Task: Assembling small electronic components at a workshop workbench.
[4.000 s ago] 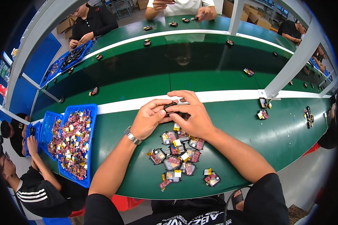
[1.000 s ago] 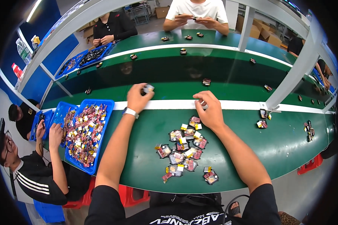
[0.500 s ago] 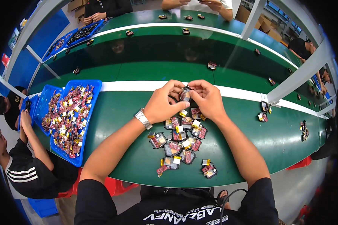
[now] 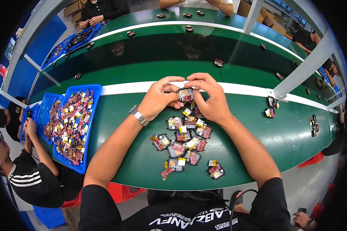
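Observation:
Between my hands is a small black-rimmed device casing (image 4: 185, 95), tipped up so that its pale inside, a tan square and a strip of red circuit board show. My left hand (image 4: 155, 98) grips it from the left with thumb and curled fingers, and a metal-band watch (image 4: 138, 115) is on that wrist. My right hand (image 4: 212, 98) closes on its right edge, the thumb beside the rim and the fingers arched above. Just below lies a cluster of similar open casings (image 4: 177, 149) with red boards and silver-and-yellow battery cells. One more casing (image 4: 216, 171) sits apart, nearer my right forearm.
Left of my arm, a blue tray (image 4: 98, 102) is heaped with red boards and cells. Beyond the white rail (image 4: 121, 87), a green conveyor belt (image 4: 142, 71) carries scattered casings. A grey post (image 4: 304, 63) rises at the right. Other people sit along the left and far sides.
The casing has turned so its inside now faces up toward me, and my right fingers have lifted and spread over it. The view has shifted slightly. Casings on the table stay put.

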A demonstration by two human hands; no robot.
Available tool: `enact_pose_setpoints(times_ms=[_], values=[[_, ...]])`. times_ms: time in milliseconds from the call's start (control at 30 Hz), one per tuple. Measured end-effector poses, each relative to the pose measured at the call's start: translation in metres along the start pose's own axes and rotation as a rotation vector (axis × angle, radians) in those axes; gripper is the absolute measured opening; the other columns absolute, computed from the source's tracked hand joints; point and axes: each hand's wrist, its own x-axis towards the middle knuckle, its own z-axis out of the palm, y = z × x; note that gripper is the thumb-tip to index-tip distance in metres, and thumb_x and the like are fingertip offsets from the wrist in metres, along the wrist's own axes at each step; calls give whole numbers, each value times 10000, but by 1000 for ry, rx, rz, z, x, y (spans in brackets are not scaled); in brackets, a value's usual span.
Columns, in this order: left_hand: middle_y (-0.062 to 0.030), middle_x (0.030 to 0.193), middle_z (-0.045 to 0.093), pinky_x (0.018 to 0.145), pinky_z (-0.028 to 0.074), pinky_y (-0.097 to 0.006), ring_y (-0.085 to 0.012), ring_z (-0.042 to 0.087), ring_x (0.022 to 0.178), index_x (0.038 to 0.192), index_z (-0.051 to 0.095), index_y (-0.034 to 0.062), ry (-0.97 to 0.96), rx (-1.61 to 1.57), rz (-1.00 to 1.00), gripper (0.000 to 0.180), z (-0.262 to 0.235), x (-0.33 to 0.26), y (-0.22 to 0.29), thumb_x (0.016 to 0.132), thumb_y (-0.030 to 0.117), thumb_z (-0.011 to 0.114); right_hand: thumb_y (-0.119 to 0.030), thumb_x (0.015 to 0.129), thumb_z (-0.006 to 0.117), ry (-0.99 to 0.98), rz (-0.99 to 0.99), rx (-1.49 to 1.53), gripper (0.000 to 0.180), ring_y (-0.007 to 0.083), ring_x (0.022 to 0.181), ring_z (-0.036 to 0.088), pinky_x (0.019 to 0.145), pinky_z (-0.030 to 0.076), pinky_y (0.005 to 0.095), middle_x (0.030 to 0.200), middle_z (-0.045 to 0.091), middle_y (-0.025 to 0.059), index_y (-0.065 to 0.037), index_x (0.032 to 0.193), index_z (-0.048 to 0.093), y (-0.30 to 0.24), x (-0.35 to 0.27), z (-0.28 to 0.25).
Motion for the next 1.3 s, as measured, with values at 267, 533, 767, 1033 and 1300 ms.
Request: enact_pose_setpoints(times_ms=[267, 533, 767, 1033, 1300], values=[[-111, 1141, 574, 831, 617, -309, -183, 681, 921, 1323, 505, 7, -10, -116, -23, 469, -3, 2, -3, 860, -65, 507, -78, 793, 720, -185, -42, -124, 180, 295, 1160, 507, 939, 475, 393, 1242, 542, 98, -95, 966, 675, -6, -2, -2], [-104, 1188, 566, 886, 600, -352, -180, 649, 1030, 1272, 505, 18, -74, -45, -49, 353, 9, 0, 0, 927, -36, 452, -95, 803, 736, -197, -125, -251, 143, 296, 1193, 490, 941, 486, 395, 1280, 531, 97, -112, 942, 708, -8, -2, -4], [-102, 1254, 542, 961, 567, -410, -197, 603, 1127, 1302, 490, 17, -228, -300, -1, 353, -2, 3, -9, 949, 6, 480, -102, 775, 709, -113, 63, -76, 99, 307, 1156, 553, 950, 478, 398, 1268, 582, 124, -37, 849, 719, -5, -4, 3], [-105, 1291, 534, 977, 556, -401, -197, 587, 1169, 1276, 498, 30, -240, -247, 9, 313, 0, 4, -11, 963, 26, 507, -137, 784, 706, -98, 133, -88, 105, 303, 1127, 565, 960, 461, 408, 1228, 611, 120, -40, 824, 699, -1, -5, 4], [-74, 1224, 570, 963, 527, -368, -165, 579, 1156, 1234, 504, 70, -196, -265, 48, 245, 4, 1, -15, 996, 117, 539, -114, 781, 725, -182, 110, 66, 104, 289, 1158, 532, 969, 462, 404, 1225, 592, 103, -49, 858, 701, -3, -7, 2]])
